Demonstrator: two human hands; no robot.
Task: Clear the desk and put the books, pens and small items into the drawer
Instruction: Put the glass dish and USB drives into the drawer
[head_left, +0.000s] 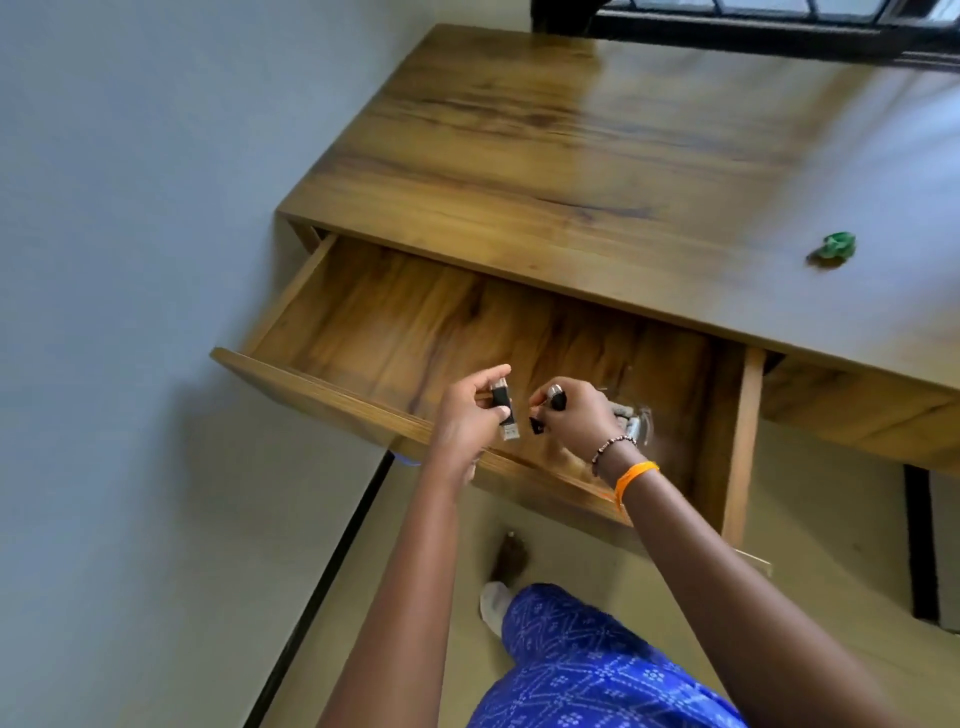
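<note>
We stand over the open drawer (363, 322), pulled well out from under the desk (571, 156). Our left hand (470, 415) pinches a small black stick with a metal plug (505, 410), seemingly a USB drive, between thumb and fingers. Our right hand (576, 415) is curled round another small dark item with a metal end (555, 396); what it is we cannot tell. Both hands hover above the near part of the drawer, close together but not touching. Some blurred metallic objects (636, 421) lie in the drawer just beyond the right wrist.

We judge the step in hand to be dropping small items into the drawer. The next move calls for lowering both hands and loosening the fingers. A crumpled green scrap (832, 248) remains on the desk, well apart from the drawer.
</note>
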